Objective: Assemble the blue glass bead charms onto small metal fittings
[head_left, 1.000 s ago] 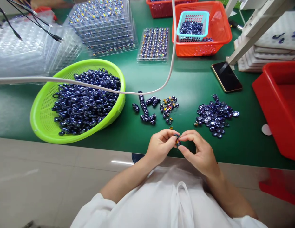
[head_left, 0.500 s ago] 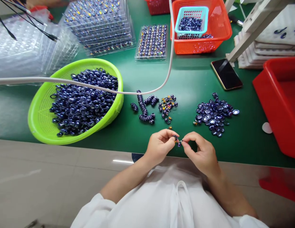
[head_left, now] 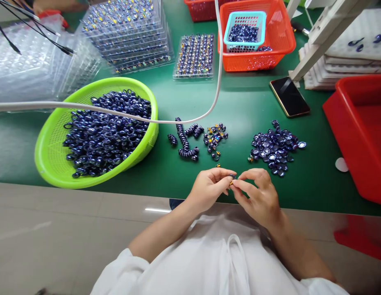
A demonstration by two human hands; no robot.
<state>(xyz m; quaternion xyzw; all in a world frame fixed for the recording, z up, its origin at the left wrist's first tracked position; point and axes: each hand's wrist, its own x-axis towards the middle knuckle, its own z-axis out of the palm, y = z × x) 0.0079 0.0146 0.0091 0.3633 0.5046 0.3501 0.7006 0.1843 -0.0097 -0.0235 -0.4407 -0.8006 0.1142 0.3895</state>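
Near the table's front edge, my left hand [head_left: 210, 186] pinches a small dark blue ring [head_left: 232, 176] between thumb and fingers. My right hand [head_left: 258, 194] has its thumb and fingertips closed at the same ring, where a gold-coloured bit shows; fingers hide much of it. Just beyond my hands lie a loose gold piece [head_left: 218, 165] and a small pile of dark blue pieces with gold parts [head_left: 215, 137]. Left of these are rows of nested dark rings [head_left: 182, 139]. To the right is a heap of flat, shiny dark blue pieces [head_left: 275, 147].
A green basket [head_left: 43, 164] full of dark rings stands at left, crossed by a white cable [head_left: 116, 113]. Behind are stacked clear trays [head_left: 141, 45], a single filled tray [head_left: 193, 57] and an orange basket [head_left: 255, 61]. A phone [head_left: 289, 96] and red bin [head_left: 347, 123] are at right.
My right fingertips have moved in closer against my left fingers and the ring. The piece that showed between the hands is now mostly covered. The whole view has shifted slightly.
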